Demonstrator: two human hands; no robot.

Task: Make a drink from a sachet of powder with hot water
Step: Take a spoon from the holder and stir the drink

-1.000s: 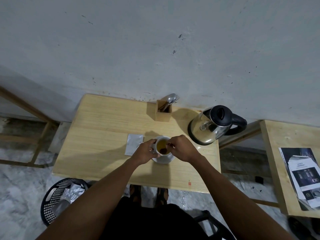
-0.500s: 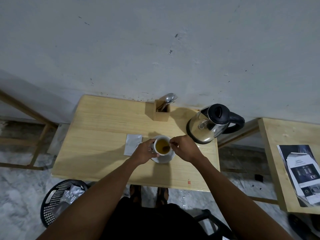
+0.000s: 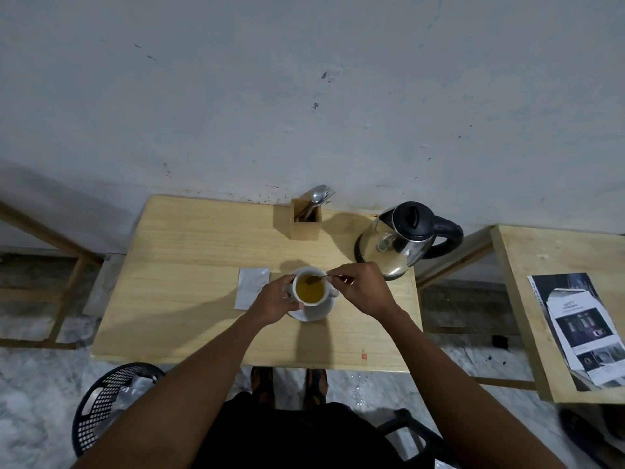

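A white cup (image 3: pixel 323 284) full of yellow-orange drink stands on a white saucer (image 3: pixel 318 311) near the middle of the wooden table (image 3: pixel 189 282). My left hand (image 3: pixel 275 299) wraps the cup's left side. My right hand (image 3: pixel 360 287) pinches the handle of a metal spoon (image 3: pixel 316 279) whose bowl sits at the liquid's far edge. A silvery sachet (image 3: pixel 252 287) lies flat on the table just left of the cup. A steel kettle (image 3: pixel 404 238) with a black lid and handle stands at the back right.
A wooden holder (image 3: pixel 305 223) with cutlery stands at the table's back edge by the wall. A black mesh bin (image 3: pixel 108 401) with wrappers sits on the floor at the left. Another table (image 3: pixel 517 299) with printed sheets (image 3: pixel 581 328) is at the right.
The spoon has moved from the cup's near side to its far edge, with its bowl lifted to the surface. My right hand has shifted right and back. My left hand stays on the cup.
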